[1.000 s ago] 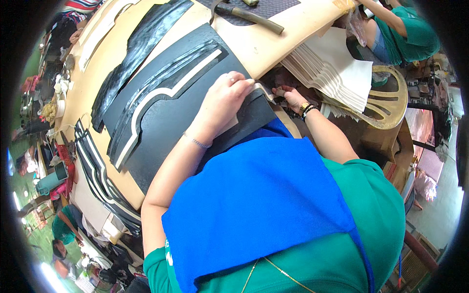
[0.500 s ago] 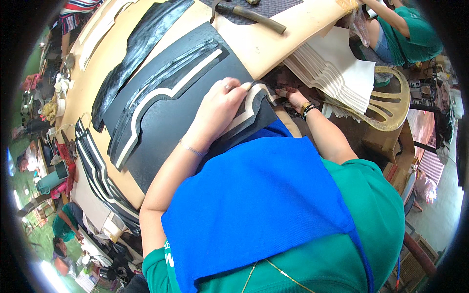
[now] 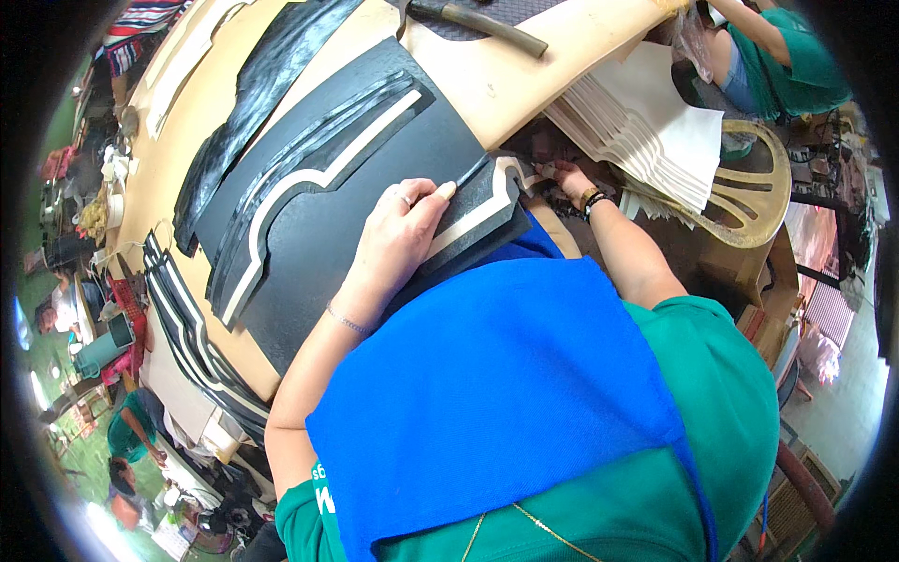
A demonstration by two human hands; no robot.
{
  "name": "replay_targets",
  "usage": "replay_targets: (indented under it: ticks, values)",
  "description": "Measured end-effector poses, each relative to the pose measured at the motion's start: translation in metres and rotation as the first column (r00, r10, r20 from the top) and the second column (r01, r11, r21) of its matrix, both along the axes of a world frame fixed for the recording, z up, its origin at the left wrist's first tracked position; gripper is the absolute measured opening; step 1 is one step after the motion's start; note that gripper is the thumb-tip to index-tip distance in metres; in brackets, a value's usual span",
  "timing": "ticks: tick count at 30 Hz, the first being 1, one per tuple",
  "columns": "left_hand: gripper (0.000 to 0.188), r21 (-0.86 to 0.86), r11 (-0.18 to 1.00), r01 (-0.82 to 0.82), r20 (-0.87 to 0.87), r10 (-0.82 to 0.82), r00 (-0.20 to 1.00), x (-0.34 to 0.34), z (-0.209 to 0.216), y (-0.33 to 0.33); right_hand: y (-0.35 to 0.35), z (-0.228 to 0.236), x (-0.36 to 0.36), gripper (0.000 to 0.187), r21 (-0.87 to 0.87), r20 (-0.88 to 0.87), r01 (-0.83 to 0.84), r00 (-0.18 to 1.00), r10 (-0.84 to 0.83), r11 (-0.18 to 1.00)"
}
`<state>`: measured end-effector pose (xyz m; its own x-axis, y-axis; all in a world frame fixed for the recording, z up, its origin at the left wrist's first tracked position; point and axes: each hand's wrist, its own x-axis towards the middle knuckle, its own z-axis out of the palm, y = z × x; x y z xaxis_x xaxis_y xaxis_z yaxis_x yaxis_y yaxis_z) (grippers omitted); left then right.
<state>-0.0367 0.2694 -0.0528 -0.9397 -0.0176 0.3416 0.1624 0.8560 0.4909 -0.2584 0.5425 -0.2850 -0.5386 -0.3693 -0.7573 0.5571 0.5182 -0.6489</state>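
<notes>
Close to my body lies a black leather-like piece (image 3: 487, 234) with a cream strip (image 3: 468, 218) following its stepped outline. My left hand (image 3: 398, 229) is closed above it, thumb and forefinger pinching a thin black edge strip that stretches toward the piece's far curve. At the right end of the piece, my right hand (image 3: 568, 182) is closed in a pinch; what lies between its fingertips is too small to make out. Beneath is a dark board (image 3: 328, 239), bearing a stack of similar black pieces with a cream strip (image 3: 304, 178) on top.
A hammer (image 3: 487, 26) lies at the far edge. Glossy black material (image 3: 272, 84) and more strips (image 3: 192, 323) are at left. White stacked sheets (image 3: 637, 131) rest by a chair (image 3: 763, 187) at right. A co-worker in green (image 3: 782, 66) sits far right.
My left hand has drawn back left and toward me from the piece's curve, with the thin black strip pulled out in its fingers. My right hand stays at almost the same spot.
</notes>
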Motion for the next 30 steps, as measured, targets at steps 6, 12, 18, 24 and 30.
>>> replay_targets:
  ticks: [6,12,18,24,30]
  values:
    - [0.024,-0.007,0.993,0.118,-0.036,-0.118,0.992,-0.039,0.002,0.010,0.021,-0.077,-0.011,0.074,0.057,-0.217,0.060,0.975,-0.046,0.997]
    - [0.023,0.006,0.999,0.050,0.036,-0.050,0.998,0.000,0.001,0.001,0.027,-0.077,-0.014,0.074,0.190,-0.229,0.038,0.974,0.006,0.981]
    - [0.023,0.000,0.992,0.129,0.015,-0.129,0.992,-0.038,0.001,0.012,0.041,-0.098,-0.024,0.063,0.343,-0.454,-0.089,0.856,0.248,0.935]
    - [0.021,0.058,0.998,0.036,0.030,-0.038,0.999,0.009,0.003,-0.007,0.056,-0.101,-0.037,0.064,0.389,-0.393,-0.079,0.887,0.243,0.918]
    - [0.017,0.044,0.999,-0.002,-0.024,0.003,1.000,0.020,0.002,-0.010,0.050,-0.107,-0.026,0.064,0.375,-0.453,-0.035,0.865,0.216,0.926]
